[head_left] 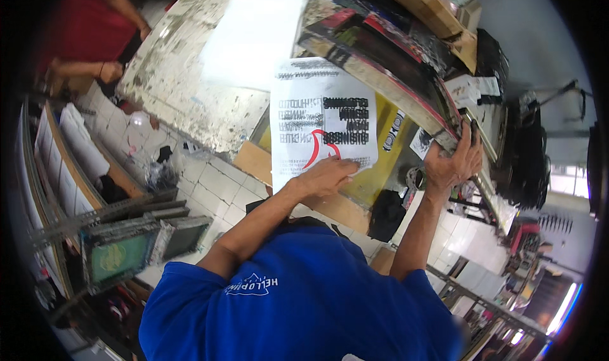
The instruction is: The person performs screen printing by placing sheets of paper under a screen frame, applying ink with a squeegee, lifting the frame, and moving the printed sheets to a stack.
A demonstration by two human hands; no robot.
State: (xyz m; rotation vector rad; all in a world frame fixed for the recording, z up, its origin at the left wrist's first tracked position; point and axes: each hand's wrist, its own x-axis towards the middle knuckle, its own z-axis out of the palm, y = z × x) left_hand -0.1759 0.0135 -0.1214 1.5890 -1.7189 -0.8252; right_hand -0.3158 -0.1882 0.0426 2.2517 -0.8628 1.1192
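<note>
A white sheet of paper [298, 101] with black lettering and a red curved mark lies over a yellow board [388, 146]. My left hand [330, 176] rests palm down on the sheet's lower part, its fingers stretched toward the right; what is under the palm is hidden. At the right, my right hand [453, 161] is wrapped round the near end of a screen printing frame [374, 63]. This frame is tilted, with its left rail raised over the board and the sheet's right edge. Dark, ink-stained mesh with pink smears fills it.
White sheets [254, 34] lie on the stained table [171, 50] at the far left. Another person [89, 31] in red stands beyond it. Several framed screens [120, 253] fill a rack at the left. A black cloth [387, 215] hangs near the board's front edge.
</note>
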